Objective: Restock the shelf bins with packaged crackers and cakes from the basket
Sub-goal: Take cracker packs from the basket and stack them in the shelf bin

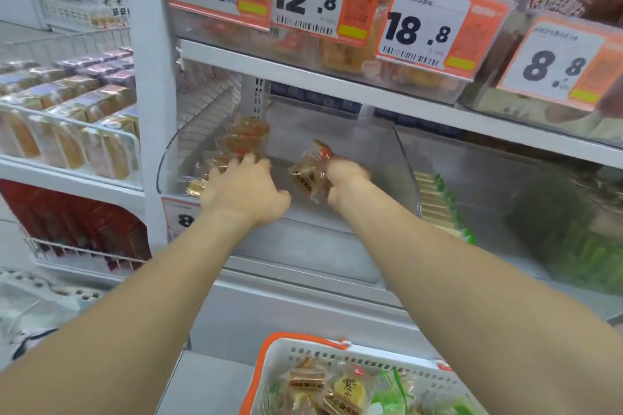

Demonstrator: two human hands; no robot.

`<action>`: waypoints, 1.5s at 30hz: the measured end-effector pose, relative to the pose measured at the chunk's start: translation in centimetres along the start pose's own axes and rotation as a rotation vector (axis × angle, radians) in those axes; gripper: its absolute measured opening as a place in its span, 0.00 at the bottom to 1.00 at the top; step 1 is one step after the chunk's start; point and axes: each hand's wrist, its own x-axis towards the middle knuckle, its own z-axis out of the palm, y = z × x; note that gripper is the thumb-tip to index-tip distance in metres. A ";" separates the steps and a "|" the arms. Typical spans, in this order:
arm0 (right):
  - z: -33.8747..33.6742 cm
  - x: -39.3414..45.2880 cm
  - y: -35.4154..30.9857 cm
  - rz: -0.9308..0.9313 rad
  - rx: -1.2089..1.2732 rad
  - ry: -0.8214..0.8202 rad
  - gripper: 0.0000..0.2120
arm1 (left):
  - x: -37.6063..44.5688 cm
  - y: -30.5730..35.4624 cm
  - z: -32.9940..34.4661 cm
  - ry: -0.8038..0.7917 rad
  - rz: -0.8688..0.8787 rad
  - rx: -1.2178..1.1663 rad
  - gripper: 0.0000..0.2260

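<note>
Right hand (347, 178) fingers grip a cake pack (308, 175) inside the clear bin (406, 162); left hand (244, 190) fingers spread wide, resting on packs (236, 145) just beyond them.

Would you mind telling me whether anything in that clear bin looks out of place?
Nothing stands out. The clear bin holds only a few brown packets heaped at its left; the left hand touches them, the right hand holds another packet.

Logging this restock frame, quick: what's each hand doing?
Left hand: open, fingers spread on the packets in the clear bin.
Right hand: gripping one wrapped cracker pack.
</note>
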 end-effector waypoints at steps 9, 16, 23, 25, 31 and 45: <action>5.0 6.8 -0.3 -0.212 -0.490 0.092 0.11 | 0.4 0.1 0.6 -0.045 0.004 0.115 0.26; 5.3 8.8 2.0 -0.299 -0.639 0.102 0.13 | 0.6 0.0 0.9 -0.007 0.018 0.118 0.26; 4.6 8.8 2.6 -0.355 -0.621 0.078 0.11 | 0.6 0.0 1.0 -0.010 0.008 0.126 0.25; 4.8 8.7 2.8 -0.382 -0.645 0.045 0.09 | 0.6 0.0 1.0 -0.003 0.006 0.122 0.25; 4.8 8.5 2.3 -0.337 -0.783 0.060 0.12 | 0.4 0.1 1.0 0.042 -0.011 0.102 0.24; -7.9 -11.1 1.8 -1.380 -0.911 -0.319 0.08 | -1.5 -1.2 2.2 0.812 0.312 -0.204 0.06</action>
